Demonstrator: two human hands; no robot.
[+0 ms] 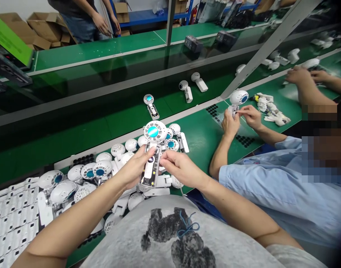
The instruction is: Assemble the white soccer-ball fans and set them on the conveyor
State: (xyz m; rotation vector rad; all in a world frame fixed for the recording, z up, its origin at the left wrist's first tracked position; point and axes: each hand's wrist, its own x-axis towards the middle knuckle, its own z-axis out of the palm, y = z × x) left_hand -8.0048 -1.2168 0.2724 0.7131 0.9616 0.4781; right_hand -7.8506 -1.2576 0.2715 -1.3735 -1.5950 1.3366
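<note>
My left hand [137, 163] is wrapped round a white handheld fan [150, 173], its thumb on the upper part of the clear body, where dark circuitry and a small lit display show. The round head with a blue centre points away from me. My right hand [177, 163] has its fingers pinched at the body's right edge; whatever they may hold is too small to make out. Beneath and left of both hands lies a pile of similar white fans [103, 169].
White casings [14, 216] fill the lower left. Several fans lie on the green belt [103, 126] beyond a metal rail [192, 108]. At right, a co-worker in a blue sleeve [251, 182] holds another fan [239, 97] near black round pads [244, 140]. Another person stands across the line.
</note>
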